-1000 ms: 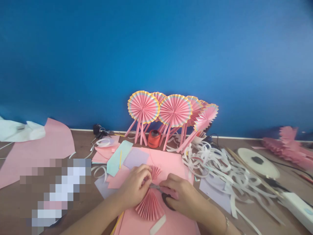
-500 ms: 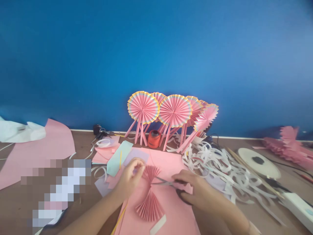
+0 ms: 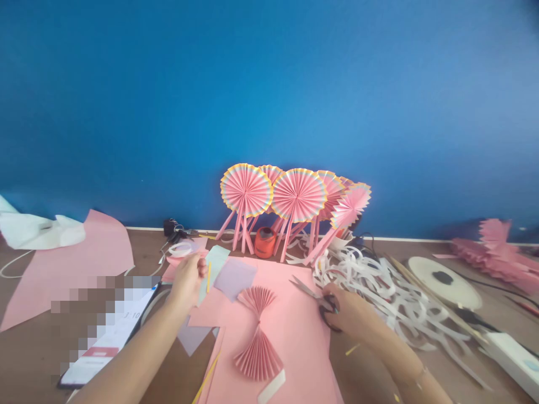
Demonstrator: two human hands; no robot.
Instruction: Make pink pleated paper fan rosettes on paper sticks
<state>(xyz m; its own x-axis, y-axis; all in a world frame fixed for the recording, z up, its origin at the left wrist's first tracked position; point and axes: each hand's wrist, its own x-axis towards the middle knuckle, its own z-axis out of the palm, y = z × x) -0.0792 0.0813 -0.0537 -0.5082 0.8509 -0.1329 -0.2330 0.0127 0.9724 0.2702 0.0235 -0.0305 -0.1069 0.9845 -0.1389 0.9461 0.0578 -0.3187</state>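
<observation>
A pleated pink paper fan (image 3: 257, 331), pinched at its waist, lies on a big pink sheet (image 3: 290, 325) in front of me. My right hand (image 3: 345, 310) is to its right, closed on a pair of scissors (image 3: 314, 296) with black handles and the blades pointing left. My left hand (image 3: 188, 276) hovers at the left over loose pastel papers (image 3: 219, 269), fingers curled in a pinch; what it holds, if anything, is too small to name. Both hands are clear of the fan.
Finished pink fans on sticks (image 3: 295, 205) lean against the blue wall, with an orange punch (image 3: 265, 241) below them. White paper strips (image 3: 379, 280) pile up at the right, beside a white tape roll (image 3: 444, 275). A phone (image 3: 109, 331) lies at the left, near another pink sheet (image 3: 63, 264).
Both hands have left the pleated fan. The right hand drew the scissors away to the right; the left hand moved up and left over the pastel papers.
</observation>
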